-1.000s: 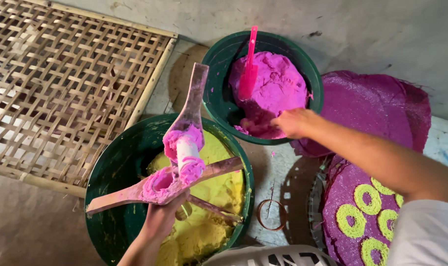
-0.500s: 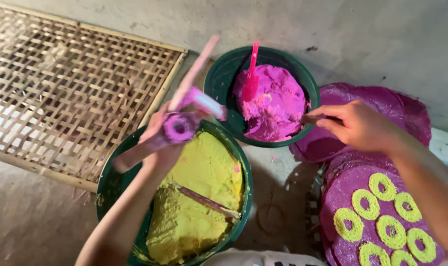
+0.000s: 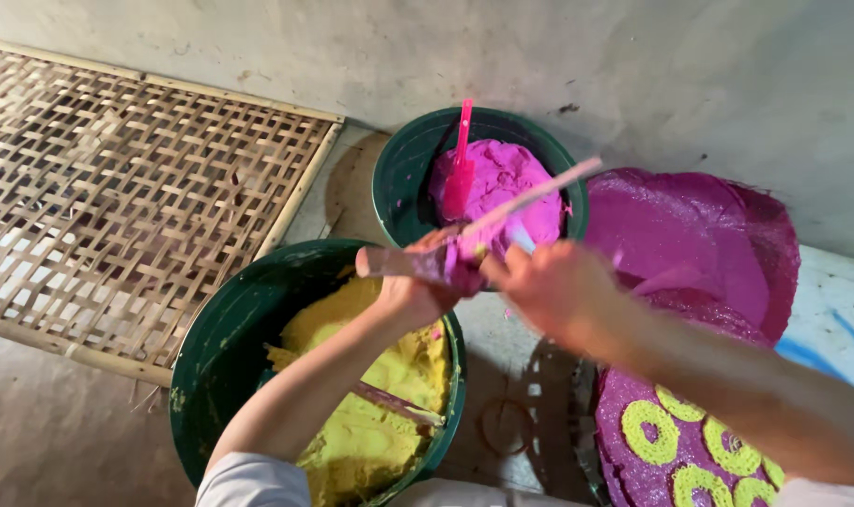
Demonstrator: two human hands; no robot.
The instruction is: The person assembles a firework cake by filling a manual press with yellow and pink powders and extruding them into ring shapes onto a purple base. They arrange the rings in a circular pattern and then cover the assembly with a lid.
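Both hands meet above the two green tubs, the left hand gripping a pink-smeared wooden press while the right hand, fingers curled, seems to stuff pink dough into it.

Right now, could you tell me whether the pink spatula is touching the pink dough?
Touching: the head view shows the pink spatula standing with its blade sunk in the pink dough.

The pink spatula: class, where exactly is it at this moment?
In the head view, the pink spatula stands in the pink dough inside the far green bucket, left of centre, beyond both hands.
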